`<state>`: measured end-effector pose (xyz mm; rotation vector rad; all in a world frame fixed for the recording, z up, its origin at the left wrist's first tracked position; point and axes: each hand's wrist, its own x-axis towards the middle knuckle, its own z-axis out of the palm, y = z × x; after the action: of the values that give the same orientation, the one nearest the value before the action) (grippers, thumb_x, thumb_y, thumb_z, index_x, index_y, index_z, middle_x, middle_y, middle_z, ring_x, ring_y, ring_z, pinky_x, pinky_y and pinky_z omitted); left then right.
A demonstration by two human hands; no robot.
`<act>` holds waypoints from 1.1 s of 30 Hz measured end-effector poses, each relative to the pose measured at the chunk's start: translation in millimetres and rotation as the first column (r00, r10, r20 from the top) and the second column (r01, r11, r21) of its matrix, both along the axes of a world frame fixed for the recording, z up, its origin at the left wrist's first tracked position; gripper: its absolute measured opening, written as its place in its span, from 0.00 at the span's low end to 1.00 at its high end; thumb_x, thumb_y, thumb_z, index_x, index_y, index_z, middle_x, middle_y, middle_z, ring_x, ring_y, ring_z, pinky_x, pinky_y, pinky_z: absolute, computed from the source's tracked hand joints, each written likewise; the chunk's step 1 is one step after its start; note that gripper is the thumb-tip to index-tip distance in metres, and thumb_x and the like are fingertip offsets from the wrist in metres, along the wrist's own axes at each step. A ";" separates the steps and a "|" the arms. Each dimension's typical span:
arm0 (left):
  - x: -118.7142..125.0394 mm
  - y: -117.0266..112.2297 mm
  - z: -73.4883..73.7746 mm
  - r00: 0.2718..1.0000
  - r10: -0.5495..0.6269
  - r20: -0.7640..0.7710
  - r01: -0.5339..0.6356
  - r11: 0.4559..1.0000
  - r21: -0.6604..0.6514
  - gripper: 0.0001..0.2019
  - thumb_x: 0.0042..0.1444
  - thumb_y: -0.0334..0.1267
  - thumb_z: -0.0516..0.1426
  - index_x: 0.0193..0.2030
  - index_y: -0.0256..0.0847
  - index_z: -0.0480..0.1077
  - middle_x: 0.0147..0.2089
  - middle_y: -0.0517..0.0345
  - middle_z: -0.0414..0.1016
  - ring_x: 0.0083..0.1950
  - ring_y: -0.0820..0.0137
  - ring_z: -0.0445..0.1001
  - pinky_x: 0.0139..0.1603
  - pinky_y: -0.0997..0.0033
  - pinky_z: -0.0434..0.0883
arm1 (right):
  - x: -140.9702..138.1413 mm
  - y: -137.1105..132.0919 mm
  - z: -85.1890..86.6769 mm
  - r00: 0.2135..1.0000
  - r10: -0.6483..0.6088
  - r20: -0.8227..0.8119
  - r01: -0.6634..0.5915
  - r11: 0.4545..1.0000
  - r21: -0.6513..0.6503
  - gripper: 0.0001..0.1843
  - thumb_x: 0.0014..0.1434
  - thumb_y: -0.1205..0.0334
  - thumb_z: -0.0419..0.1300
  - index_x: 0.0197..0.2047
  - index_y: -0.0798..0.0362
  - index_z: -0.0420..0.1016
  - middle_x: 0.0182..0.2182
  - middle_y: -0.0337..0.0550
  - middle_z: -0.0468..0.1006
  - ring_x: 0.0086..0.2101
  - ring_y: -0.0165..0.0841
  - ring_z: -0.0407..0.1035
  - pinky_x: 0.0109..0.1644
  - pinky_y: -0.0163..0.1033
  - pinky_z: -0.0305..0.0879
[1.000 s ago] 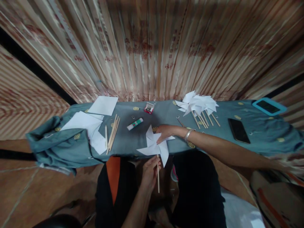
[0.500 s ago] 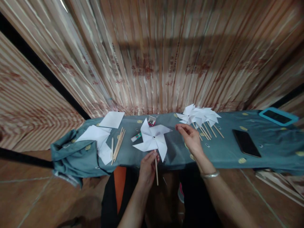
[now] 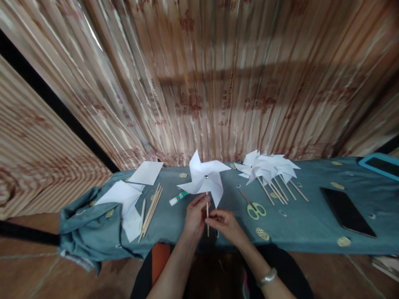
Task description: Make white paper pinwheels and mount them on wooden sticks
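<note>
A white paper pinwheel [image 3: 202,169] with a shiny pin head at its centre stands upright in front of me, over the table. My left hand [image 3: 195,218] is closed on its thin wooden stick, just below the paper blades. Lower down the same stick, my right hand [image 3: 227,224] pinches it between thumb and fingers. Left of the blades lies a green and white glue stick [image 3: 177,199]. Scissors [image 3: 253,206] with light green handles rest to the right of my right hand.
Several finished pinwheels [image 3: 268,166] lie overlapped at the back right. Several wooden sticks [image 3: 151,211] and white paper sheets [image 3: 116,193] are on the left. A black phone [image 3: 346,211] and a blue-framed tablet [image 3: 380,162] lie right, on the green tablecloth [image 3: 299,232].
My right hand has come in from the right and down to the stick, and now pinches it. The scissors have come into sight. The view has tilted slightly, and the pinwheel stays in my left hand.
</note>
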<state>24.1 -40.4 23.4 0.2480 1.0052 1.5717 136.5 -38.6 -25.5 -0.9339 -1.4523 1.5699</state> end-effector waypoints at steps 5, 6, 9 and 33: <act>-0.2 5.1 -12.8 0.999 -0.025 -0.027 0.025 1.000 0.016 0.21 0.27 0.40 0.74 0.31 0.35 0.80 0.26 0.58 0.78 0.27 0.76 0.71 0.32 0.75 0.66 | -1.5 4.8 -2.1 0.996 -0.044 0.073 0.042 0.999 0.032 0.12 0.49 0.53 0.66 0.27 0.54 0.79 0.21 0.37 0.75 0.24 0.29 0.66 0.30 0.35 0.59; -0.2 5.3 -13.4 0.999 -0.036 -0.039 0.037 0.999 0.027 0.21 0.28 0.41 0.74 0.32 0.35 0.80 0.27 0.57 0.78 0.27 0.76 0.71 0.33 0.75 0.67 | -0.8 5.8 -1.0 0.995 -0.054 0.078 0.051 0.998 0.041 0.11 0.49 0.53 0.65 0.27 0.54 0.79 0.21 0.37 0.75 0.24 0.29 0.66 0.30 0.35 0.60; 0.0 4.4 -13.6 0.996 -0.067 -0.066 0.070 0.996 0.046 0.21 0.29 0.44 0.74 0.32 0.35 0.80 0.29 0.54 0.80 0.31 0.73 0.73 0.37 0.73 0.68 | 3.0 10.0 3.1 0.993 -0.078 0.088 0.073 0.995 0.066 0.11 0.50 0.53 0.64 0.28 0.53 0.80 0.22 0.38 0.76 0.25 0.30 0.66 0.31 0.35 0.60; -13.8 -2.0 -30.3 0.950 -0.072 -0.303 0.076 0.997 0.003 0.16 0.29 0.40 0.72 0.27 0.38 0.80 0.28 0.54 0.80 0.33 0.68 0.75 0.43 0.67 0.69 | 9.4 22.0 16.7 0.995 -0.089 0.054 0.084 0.993 0.083 0.17 0.48 0.45 0.67 0.29 0.53 0.80 0.25 0.39 0.78 0.29 0.32 0.68 0.34 0.36 0.64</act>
<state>10.3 -42.3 -6.9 0.5442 1.2065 1.5001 145.9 -16.6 -8.8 -0.9884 -1.4834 1.4218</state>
